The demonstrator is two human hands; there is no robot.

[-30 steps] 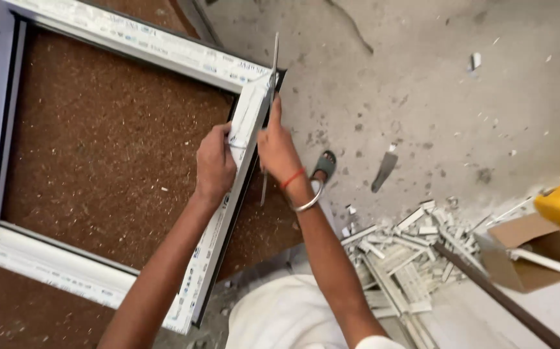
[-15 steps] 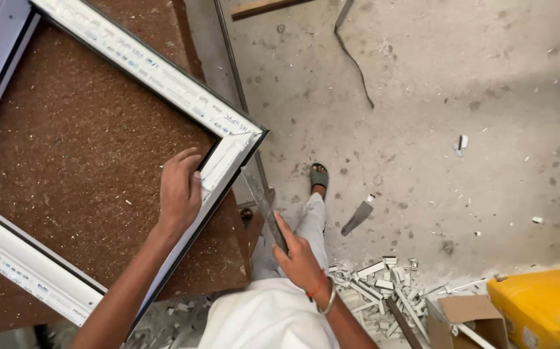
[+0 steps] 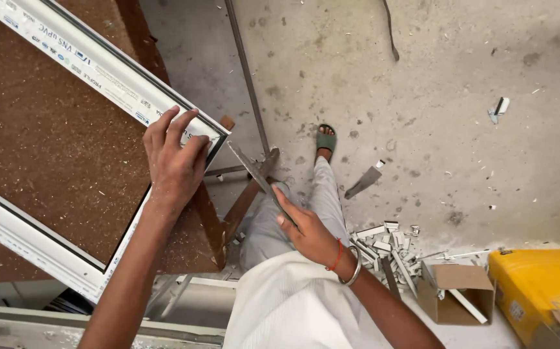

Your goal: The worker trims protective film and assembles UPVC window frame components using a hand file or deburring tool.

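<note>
Chipboard table [image 3: 47,161] over dusty concrete floor [image 3: 435,116]

Bare concrete floor [image 3: 435,97] lies open; white offcuts [image 3: 390,249] clutter near the cardboard box [image 3: 454,294].

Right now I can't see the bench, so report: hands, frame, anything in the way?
Left hand flat on frame corner. Right hand grips flat blade, tip beside that corner. Offcuts on floor, away from the frame.
</note>
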